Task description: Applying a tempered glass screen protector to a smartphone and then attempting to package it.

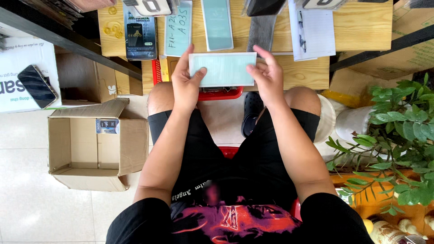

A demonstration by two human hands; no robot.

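Head view, pale green sleeve [222,68] between both hands, left hand [186,83] and right hand [267,79] pinching its ends

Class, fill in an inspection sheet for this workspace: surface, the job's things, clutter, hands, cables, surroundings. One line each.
Surface: low wooden table in front of the seated person, mostly covered.
Job's things: pale green flat packet, held level over the table's edge.
Clutter: two more pale green packets, a dark printed packet, a paper sheet with a pen, small yellow rings.
Hands: left hand grips the packet's left end, thumb on its face; right hand holds the right end with fingers partly spread.
Cables: nothing seen.
Surroundings: open cardboard box on the tiled floor, a phone on a white box, a potted plant, a red stool beneath the person.
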